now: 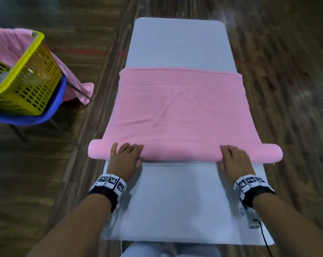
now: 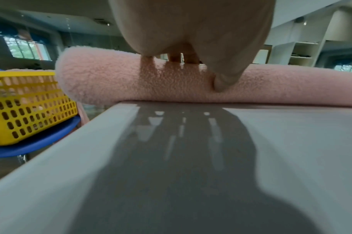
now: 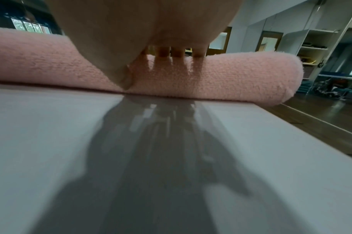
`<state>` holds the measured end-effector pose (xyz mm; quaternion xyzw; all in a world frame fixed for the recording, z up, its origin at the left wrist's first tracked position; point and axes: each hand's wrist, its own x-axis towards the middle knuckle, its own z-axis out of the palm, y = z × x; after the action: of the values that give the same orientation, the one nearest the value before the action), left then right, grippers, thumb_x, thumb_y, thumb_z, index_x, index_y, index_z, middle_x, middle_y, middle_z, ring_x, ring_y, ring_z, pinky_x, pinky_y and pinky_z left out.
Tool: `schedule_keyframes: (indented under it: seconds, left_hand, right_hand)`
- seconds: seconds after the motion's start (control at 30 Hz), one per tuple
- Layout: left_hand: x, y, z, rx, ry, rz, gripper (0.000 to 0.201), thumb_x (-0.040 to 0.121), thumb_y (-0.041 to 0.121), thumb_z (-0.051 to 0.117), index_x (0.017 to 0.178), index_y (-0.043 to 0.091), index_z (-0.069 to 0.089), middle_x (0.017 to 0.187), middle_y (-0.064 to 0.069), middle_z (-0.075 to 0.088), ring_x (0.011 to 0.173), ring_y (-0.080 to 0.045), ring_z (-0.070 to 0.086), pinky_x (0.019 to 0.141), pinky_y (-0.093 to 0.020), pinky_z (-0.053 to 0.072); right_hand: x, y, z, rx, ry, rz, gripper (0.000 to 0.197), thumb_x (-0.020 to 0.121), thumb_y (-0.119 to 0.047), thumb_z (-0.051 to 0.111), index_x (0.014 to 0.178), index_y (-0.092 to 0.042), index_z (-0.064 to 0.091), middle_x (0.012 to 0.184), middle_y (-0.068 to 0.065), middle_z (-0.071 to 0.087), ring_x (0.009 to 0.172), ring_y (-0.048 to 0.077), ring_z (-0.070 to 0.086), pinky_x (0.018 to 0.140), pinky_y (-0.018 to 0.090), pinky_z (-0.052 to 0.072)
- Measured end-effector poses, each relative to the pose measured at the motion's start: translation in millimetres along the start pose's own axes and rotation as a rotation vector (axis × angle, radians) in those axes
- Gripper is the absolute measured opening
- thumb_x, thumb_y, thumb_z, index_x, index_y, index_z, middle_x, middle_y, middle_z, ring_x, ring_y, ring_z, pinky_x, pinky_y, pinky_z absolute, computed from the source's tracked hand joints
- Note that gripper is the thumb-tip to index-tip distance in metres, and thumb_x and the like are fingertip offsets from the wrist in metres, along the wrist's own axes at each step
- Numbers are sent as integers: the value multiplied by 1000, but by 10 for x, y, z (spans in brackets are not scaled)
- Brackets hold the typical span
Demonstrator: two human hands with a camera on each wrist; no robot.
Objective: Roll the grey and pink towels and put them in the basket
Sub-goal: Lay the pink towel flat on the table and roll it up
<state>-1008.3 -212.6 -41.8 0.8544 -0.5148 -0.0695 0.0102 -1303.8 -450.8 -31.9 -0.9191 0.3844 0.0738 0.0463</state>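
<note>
A pink towel (image 1: 179, 112) lies across the white table (image 1: 175, 201), its near end wound into a thick roll (image 1: 179, 153). My left hand (image 1: 133, 153) grips the roll near its left end, fingers curved over the top and thumb against the near side. My right hand (image 1: 225, 154) holds it the same way near the right end. The left wrist view shows the left hand (image 2: 191, 31) above the roll (image 2: 111, 82) with the thumb (image 2: 223, 79) dug in. In the right wrist view the right hand (image 3: 131, 31) sits on the roll (image 3: 231, 76).
A yellow perforated basket (image 1: 23, 62) stands on a blue chair (image 1: 55, 108) left of the table, over a wooden floor. Another pink cloth (image 1: 6, 43) hangs over the basket's far side. The roll's ends overhang both table edges. A black cable (image 1: 264, 236) trails from my right wrist.
</note>
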Motion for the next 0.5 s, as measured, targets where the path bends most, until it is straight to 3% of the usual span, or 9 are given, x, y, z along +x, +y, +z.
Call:
schedule_keyframes:
  seconds: [0.07, 0.17, 0.23, 0.3, 0.37, 0.43, 0.5]
  left_hand:
    - [132, 9, -57, -45, -3, -58, 39, 85, 36, 51, 121, 25, 60, 112, 0, 68, 113, -23, 56, 113, -51, 19]
    - [321, 6, -192, -71, -98, -135, 49, 76, 44, 32, 114, 25, 57, 93, -5, 69, 101, -23, 59, 111, -45, 19]
    - [374, -40, -269, -53, -62, -112, 48, 76, 42, 42, 119, 24, 54, 95, -6, 68, 99, -25, 60, 108, -45, 24]
    - [339, -64, -292, 20, 128, 5, 41, 77, 26, 64, 118, 21, 61, 102, -8, 68, 99, -30, 60, 102, -50, 34]
    - [220, -55, -215, 28, 247, 99, 35, 71, 12, 75, 105, 21, 67, 99, -7, 67, 95, -32, 60, 96, -53, 39]
    - [31, -22, -65, -12, 199, 130, 37, 72, 18, 75, 108, 21, 67, 106, -3, 65, 104, -32, 59, 101, -56, 36]
    - [-106, -3, 51, -19, 110, 110, 54, 73, 30, 75, 125, 19, 62, 123, -3, 62, 119, -32, 55, 107, -59, 33]
  right_hand:
    - [121, -2, -86, -21, -45, 42, 46, 86, -27, 56, 129, -11, 50, 125, 11, 56, 114, 32, 51, 99, 42, 36]
    - [365, 4, -258, -67, -212, 70, 33, 90, -35, 44, 118, -19, 48, 112, 7, 61, 99, 28, 56, 77, 35, 37]
    - [449, 30, -352, -89, -239, 67, 27, 88, -36, 44, 110, -20, 49, 105, 7, 64, 88, 28, 57, 71, 34, 35]
    - [437, 49, -368, -99, -61, 38, 26, 87, -31, 54, 108, -15, 55, 103, 11, 62, 85, 33, 58, 72, 37, 40]
    - [356, 33, -290, -65, 117, -8, 22, 86, -23, 64, 102, -9, 62, 98, 17, 62, 79, 38, 58, 71, 42, 46]
    - [227, -28, -156, -24, 119, -54, 30, 88, -29, 58, 103, -4, 65, 98, 20, 63, 81, 39, 60, 74, 46, 50]
    - [113, -83, -25, 0, 29, -44, 49, 87, -38, 54, 117, 0, 61, 112, 22, 61, 98, 41, 59, 87, 50, 47]
